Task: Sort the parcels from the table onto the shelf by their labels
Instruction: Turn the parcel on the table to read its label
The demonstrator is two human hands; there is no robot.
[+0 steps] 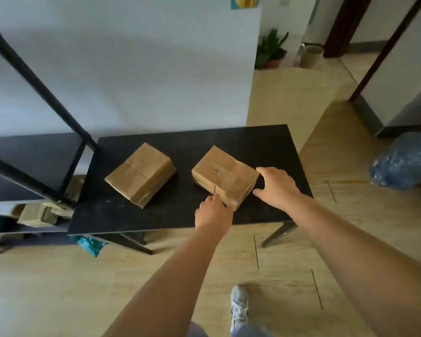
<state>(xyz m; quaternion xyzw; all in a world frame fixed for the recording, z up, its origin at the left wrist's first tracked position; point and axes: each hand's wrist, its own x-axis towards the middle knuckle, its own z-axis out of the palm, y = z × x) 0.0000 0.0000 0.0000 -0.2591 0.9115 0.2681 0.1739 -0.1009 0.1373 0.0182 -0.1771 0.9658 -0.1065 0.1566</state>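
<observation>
Now both bare hands close in on the right-hand brown taped cardboard parcel [225, 177] on the black rectangular table [136, 215].

The left hand [213, 214] touches the parcel's near corner with its fingers curled; whether it grips or only rests there I cannot tell, since its fingertips are hidden behind its own knuckles. The right hand [276, 187] is spread wide, fingers apart, at the parcel's right edge, holding nothing. A second brown taped cardboard parcel [141, 173] lies well apart to the left, untouched. No label shows on either top face. At the left, the black metal shelf [41, 164] is cut off by the frame, and its lower tier holds a blurred heap of brown packages [38, 214] too soft to read.
</observation>
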